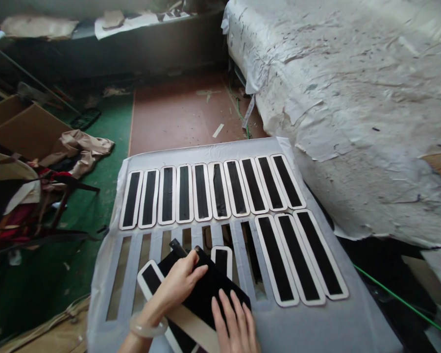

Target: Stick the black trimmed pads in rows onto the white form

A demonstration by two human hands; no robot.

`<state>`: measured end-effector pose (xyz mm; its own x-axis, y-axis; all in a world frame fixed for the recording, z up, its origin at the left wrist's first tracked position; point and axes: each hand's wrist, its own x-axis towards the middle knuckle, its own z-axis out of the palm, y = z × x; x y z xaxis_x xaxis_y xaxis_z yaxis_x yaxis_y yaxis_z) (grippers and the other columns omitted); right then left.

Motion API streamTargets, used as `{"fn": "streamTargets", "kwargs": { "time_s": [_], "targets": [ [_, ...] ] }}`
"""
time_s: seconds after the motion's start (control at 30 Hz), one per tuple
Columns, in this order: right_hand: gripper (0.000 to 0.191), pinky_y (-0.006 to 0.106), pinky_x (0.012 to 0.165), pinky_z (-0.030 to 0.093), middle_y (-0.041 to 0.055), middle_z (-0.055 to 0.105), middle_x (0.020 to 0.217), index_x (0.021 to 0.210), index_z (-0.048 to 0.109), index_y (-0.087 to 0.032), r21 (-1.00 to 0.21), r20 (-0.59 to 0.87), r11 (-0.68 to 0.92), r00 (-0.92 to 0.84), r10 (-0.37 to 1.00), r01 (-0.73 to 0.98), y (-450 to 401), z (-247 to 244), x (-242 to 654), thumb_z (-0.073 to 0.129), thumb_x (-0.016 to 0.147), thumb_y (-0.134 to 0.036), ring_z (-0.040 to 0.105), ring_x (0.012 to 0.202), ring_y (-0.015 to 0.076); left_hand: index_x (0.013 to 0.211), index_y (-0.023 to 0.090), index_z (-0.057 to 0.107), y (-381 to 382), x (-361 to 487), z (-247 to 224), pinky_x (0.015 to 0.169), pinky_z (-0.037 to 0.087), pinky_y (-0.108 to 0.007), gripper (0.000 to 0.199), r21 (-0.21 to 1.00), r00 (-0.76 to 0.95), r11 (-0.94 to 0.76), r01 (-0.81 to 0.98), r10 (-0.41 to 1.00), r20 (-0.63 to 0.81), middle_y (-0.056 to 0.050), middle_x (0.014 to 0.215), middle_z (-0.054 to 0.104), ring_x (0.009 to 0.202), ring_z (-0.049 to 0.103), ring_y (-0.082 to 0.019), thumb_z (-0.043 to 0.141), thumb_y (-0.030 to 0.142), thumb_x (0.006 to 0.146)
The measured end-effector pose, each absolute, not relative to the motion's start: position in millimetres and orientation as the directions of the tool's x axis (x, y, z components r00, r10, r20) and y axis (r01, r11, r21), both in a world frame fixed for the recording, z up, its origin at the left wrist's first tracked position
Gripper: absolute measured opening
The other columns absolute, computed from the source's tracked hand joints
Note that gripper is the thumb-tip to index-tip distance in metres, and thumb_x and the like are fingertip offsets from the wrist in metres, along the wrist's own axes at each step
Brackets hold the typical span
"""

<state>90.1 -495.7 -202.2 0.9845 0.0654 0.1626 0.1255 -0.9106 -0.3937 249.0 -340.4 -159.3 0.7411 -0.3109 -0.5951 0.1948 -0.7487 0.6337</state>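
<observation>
A black sheet (pixel 205 280) lies slanted over the near part of the table (pixel 286 329), and both hands are on it. The left hand (pixel 179 280) curls at the sheet's upper edge; whether it pinches that edge cannot be told. The right hand (pixel 235 321) rests with its fingers stretched flat on the sheet, probably to press or steady it. Under them, also at the table's near part, are a cream strip (pixel 194 323) and loose white-framed black strips (pixel 222 260), partly covered. On the table's far half, ten framed strips (pixel 218 189) lie side by side, and three more (pixel 300 260) fill its near right; such even spacing seems meant to keep them flat and unoverlapped. Across the table's middle, long slots (pixel 118 279) show uncovered. Left of the table are a cardboard box (pixel 27 127) and crumpled beige cloth (pixel 83 147); right of it is a large surface under stained white sheeting (pixel 338 73). No brand, label or writing can be read.
</observation>
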Motion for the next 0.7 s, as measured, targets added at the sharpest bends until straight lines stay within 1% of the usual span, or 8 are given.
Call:
{"fn": "streamTargets", "kwargs": {
  "time_s": [0.1, 0.17, 0.23, 0.33, 0.4, 0.47, 0.53, 0.7],
  "targets": [
    [0.054, 0.041, 0.086, 0.052, 0.0009, 0.061, 0.127, 0.136, 0.045, -0.035, -0.355, 0.171, -0.931, 0.985, 0.028, 0.088, -492.2, -203.3, 85.7, 0.042, 0.087, -0.013, 0.061, 0.112, 0.0268, 0.075, 0.021, 0.041, -343.7, 254.6, -153.2, 0.062, 0.037, -0.024, 0.025, 0.722, 0.68, -0.599, 0.347, -0.37, -0.633, 0.006, 0.07, 0.045, 0.066, 0.044, -0.013, 0.051, 0.042, 0.085],
    [0.056, 0.033, 0.084, 0.053, -0.0003, 0.064, 0.123, 0.135, 0.046, -0.034, -0.444, 0.161, -0.891, 0.987, 0.02, 0.09, -505.7, -199.5, 89.8, 0.038, 0.087, -0.008, 0.063, 0.108, 0.022, 0.082, 0.02, 0.046, -342.3, 261.7, -145.9, 0.067, 0.042, -0.025, 0.029, 0.738, 0.596, -0.473, 0.482, -0.44, -0.671, 0.004, 0.074, 0.052, 0.07, 0.05, -0.013, 0.052, 0.048, 0.085],
    [0.051, 0.029, 0.086, 0.053, 0.0, 0.067, 0.119, 0.13, 0.053, -0.031, -0.587, 0.107, -0.809, 0.994, -0.024, 0.044, -528.6, -190.8, 97.2, 0.034, 0.088, -0.008, 0.064, 0.105, 0.0189, 0.097, 0.02, 0.053, -339.2, 270.2, -138.2, 0.079, 0.046, -0.032, 0.035, 0.733, 0.524, -0.33, 0.595, -0.532, -0.665, -0.001, 0.084, 0.063, 0.082, 0.059, -0.018, 0.045, 0.053, 0.088],
    [0.033, 0.027, 0.085, 0.053, 0.0058, 0.071, 0.108, 0.114, 0.065, -0.024, -0.72, -0.174, -0.633, 0.957, -0.233, -0.285, -567.8, -170.2, 111.4, 0.042, 0.092, -0.032, 0.067, 0.1, 0.0223, 0.123, 0.025, 0.05, -339.4, 279.3, -134.0, 0.1, 0.04, -0.047, 0.053, 0.732, 0.488, -0.159, 0.662, -0.651, -0.582, -0.006, 0.11, 0.068, 0.109, 0.06, -0.023, 0.015, 0.055, 0.096],
    [0.043, 0.03, 0.083, 0.054, 0.0108, 0.073, 0.1, 0.104, 0.068, -0.02, -0.676, -0.38, -0.511, 0.846, -0.375, -0.53, -590.4, -156.5, 121.0, 0.047, 0.086, -0.054, 0.067, 0.098, 0.0274, 0.131, 0.027, 0.045, -347.7, 277.5, -139.2, 0.103, 0.038, -0.05, 0.058, 0.732, 0.498, -0.079, 0.677, -0.683, -0.535, -0.006, 0.122, 0.064, 0.115, 0.058, -0.023, 0.008, 0.054, 0.097],
    [0.053, 0.032, 0.085, 0.052, 0.0129, 0.072, 0.1, 0.101, 0.067, -0.019, -0.626, -0.485, -0.426, 0.753, -0.445, -0.654, -607.3, -147.7, 129.3, 0.046, 0.082, -0.065, 0.064, 0.103, 0.0299, 0.133, 0.025, 0.044, -363.9, 267.8, -149.0, 0.103, 0.039, -0.048, 0.051, 0.712, 0.513, -0.024, 0.701, -0.677, -0.528, -0.009, 0.128, 0.06, 0.116, 0.057, -0.024, 0.026, 0.054, 0.096],
    [0.058, 0.033, 0.091, 0.049, 0.0128, 0.069, 0.109, 0.104, 0.065, -0.02, -0.606, -0.532, -0.384, 0.714, -0.455, -0.696, -618.3, -145.4, 136.0, 0.044, 0.08, -0.068, 0.061, 0.11, 0.0301, 0.133, 0.021, 0.045, -386.5, 251.8, -159.8, 0.103, 0.039, -0.044, 0.054, 0.679, 0.514, -0.005, 0.734, -0.649, -0.561, -0.011, 0.131, 0.058, 0.117, 0.056, -0.025, 0.049, 0.053, 0.09],
    [0.058, 0.031, 0.096, 0.046, 0.013, 0.066, 0.117, 0.112, 0.061, -0.018, -0.637, -0.608, -0.375, 0.738, -0.291, -0.673, -628.8, -155.4, 147.4, 0.04, 0.084, -0.064, 0.059, 0.111, 0.0258, 0.128, 0.02, 0.05, -448.5, 211.6, -174.2, 0.097, 0.041, -0.038, 0.065, 0.617, 0.481, 0.01, 0.787, -0.635, -0.604, -0.011, 0.127, 0.058, 0.118, 0.053, -0.026, 0.067, 0.054, 0.076]
  ]
}}
